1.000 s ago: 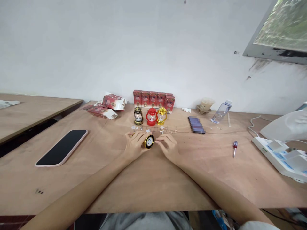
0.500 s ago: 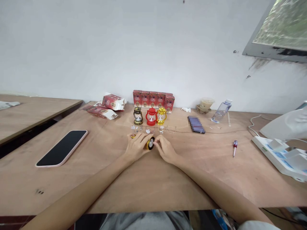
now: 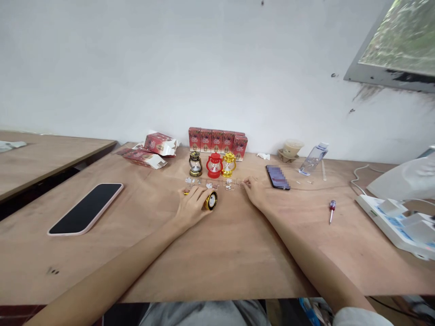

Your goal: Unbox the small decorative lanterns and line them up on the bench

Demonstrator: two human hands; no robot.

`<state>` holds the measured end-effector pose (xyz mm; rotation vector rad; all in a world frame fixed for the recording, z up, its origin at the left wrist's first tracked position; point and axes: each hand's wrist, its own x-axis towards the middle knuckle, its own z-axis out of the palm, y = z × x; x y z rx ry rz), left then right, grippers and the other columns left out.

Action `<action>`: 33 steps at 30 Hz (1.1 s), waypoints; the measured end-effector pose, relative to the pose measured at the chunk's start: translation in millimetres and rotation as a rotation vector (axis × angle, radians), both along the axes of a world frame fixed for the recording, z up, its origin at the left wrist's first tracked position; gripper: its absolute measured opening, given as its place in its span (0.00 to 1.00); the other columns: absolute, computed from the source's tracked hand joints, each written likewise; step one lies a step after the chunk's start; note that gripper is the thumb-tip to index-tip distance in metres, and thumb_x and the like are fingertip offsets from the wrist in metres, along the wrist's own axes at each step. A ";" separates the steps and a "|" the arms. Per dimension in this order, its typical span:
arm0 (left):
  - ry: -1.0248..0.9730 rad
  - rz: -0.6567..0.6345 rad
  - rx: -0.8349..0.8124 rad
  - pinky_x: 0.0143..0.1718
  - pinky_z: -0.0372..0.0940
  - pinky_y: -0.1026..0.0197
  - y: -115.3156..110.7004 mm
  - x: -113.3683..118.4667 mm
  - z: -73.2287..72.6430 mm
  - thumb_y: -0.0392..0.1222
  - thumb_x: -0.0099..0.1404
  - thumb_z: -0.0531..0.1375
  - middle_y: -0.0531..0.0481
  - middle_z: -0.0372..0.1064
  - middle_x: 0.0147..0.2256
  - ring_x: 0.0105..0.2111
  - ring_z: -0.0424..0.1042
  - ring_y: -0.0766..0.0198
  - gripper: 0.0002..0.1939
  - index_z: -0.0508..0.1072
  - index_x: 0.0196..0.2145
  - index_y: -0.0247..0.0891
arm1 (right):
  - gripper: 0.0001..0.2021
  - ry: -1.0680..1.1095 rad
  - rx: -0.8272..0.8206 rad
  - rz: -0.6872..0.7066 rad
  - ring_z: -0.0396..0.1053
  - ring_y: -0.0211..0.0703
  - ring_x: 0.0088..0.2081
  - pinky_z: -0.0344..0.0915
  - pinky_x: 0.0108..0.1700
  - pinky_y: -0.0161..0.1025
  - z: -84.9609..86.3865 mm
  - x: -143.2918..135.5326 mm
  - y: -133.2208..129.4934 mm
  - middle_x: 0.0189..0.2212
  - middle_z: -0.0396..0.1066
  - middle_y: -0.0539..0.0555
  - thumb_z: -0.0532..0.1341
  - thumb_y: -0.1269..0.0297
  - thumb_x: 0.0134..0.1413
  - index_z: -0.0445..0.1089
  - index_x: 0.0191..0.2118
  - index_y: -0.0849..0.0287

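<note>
My left hand point(image 3: 192, 204) is wrapped round a small gold lantern point(image 3: 211, 200) laid on its side, its round black-rimmed base turned to the right. Most of the lantern's body is hidden under my fingers. My right hand point(image 3: 253, 190) reaches forward, with thumb and forefinger pinched on a thin bent wire piece point(image 3: 239, 183). Small white parts point(image 3: 209, 185) and several wires are spread just beyond my hands. Behind them stand a bronze lantern point(image 3: 195, 165), a red lantern point(image 3: 215, 165) and an upright gold lantern point(image 3: 229, 165).
Red boxes point(image 3: 217, 141) line the wall, with opened boxes point(image 3: 149, 156) to their left. Phones lie left point(image 3: 89, 209) and right point(image 3: 277, 176). Farther right are a drink cup point(image 3: 292, 148), a water bottle point(image 3: 313, 159), a screwdriver point(image 3: 332, 211) and a power strip point(image 3: 394, 222).
My right hand has left the lantern's base and moved forward and right to the wires. The left hand keeps hold of the lantern, whose base now shows more fully.
</note>
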<state>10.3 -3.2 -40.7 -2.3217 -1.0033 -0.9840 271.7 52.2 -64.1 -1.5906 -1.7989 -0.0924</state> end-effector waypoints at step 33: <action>0.032 -0.015 -0.032 0.39 0.49 0.54 -0.7 -0.3 0.4 0.51 0.62 0.57 0.44 0.74 0.40 0.40 0.70 0.57 0.19 0.69 0.47 0.39 | 0.04 0.230 0.225 0.548 0.67 0.43 0.39 0.65 0.44 0.43 10.6 -86.8 -75.0 0.35 0.69 0.54 0.61 0.61 0.54 0.72 0.33 0.55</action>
